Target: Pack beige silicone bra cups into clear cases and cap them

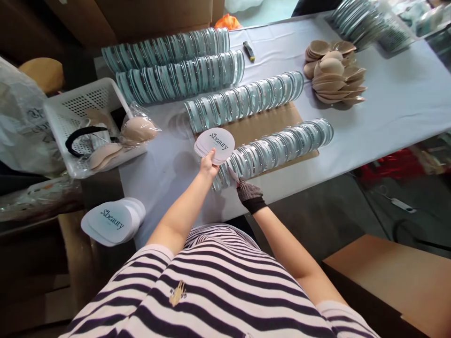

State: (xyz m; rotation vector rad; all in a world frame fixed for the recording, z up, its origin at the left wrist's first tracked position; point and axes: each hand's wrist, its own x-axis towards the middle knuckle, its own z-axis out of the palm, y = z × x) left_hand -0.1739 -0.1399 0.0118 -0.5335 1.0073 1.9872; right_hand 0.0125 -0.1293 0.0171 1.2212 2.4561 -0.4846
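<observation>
My bare left hand (208,165) grips a small fan of white printed cards (214,145) above the bench (394,108). My gloved right hand (248,191) pinches the near row of clear cases (273,151); I should feed cards singly, keeping that row overlapped.

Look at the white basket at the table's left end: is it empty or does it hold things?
It holds things. Inside the white basket lie beige pads, a clear bag with more and a black band.
</observation>
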